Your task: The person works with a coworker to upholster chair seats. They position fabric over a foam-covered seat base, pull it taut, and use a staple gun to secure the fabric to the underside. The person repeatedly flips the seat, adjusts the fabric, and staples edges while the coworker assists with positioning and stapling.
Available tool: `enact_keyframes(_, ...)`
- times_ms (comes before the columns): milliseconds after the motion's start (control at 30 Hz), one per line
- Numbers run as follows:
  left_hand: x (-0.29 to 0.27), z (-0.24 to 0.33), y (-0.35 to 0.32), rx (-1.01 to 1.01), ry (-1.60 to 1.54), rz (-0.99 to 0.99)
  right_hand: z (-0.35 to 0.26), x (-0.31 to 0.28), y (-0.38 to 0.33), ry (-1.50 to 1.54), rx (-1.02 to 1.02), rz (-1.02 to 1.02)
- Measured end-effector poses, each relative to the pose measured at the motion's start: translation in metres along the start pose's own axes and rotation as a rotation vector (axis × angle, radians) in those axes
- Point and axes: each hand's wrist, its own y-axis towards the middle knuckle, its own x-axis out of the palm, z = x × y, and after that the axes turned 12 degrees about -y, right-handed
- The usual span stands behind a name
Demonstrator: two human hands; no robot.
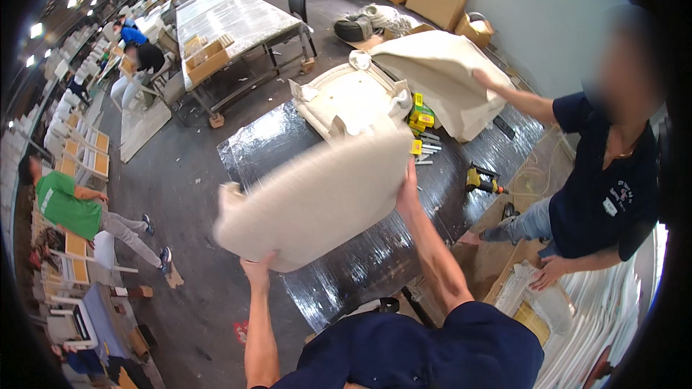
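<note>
This looks like a large furniture upholstery workshop: rows of pale chairs [99, 164] stand along the left under many bright ceiling lamps [36, 30], with people [68, 203] spread across the floor. A beige fabric-covered panel [324, 202] is held above a film-wrapped tabletop [267, 137] bearing a pale upholstered piece [353, 101], a yellow-and-black power tool [484, 180] and loose metal strips [430, 149].

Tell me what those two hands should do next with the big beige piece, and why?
Maybe ease the big beige piece down onto the shiny black tabletop: the left hand and right hand hold it up by its edges, tilted, partly over that surface, while the yellow-and-black tool lies off to the right.
</note>
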Motion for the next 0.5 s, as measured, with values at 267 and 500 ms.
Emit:
enact_keyframes(267,0.166,0.127,0.107,-0.009,-0.653,0.096,-0.102,-0.001,-0.054,-0.479,-0.576,0.092)
enact_keyframes(500,0.264,0.171,0.199,0.035,-0.592,-0.076,-0.144,0.111,-0.032,0.148,-0.419,-0.556)
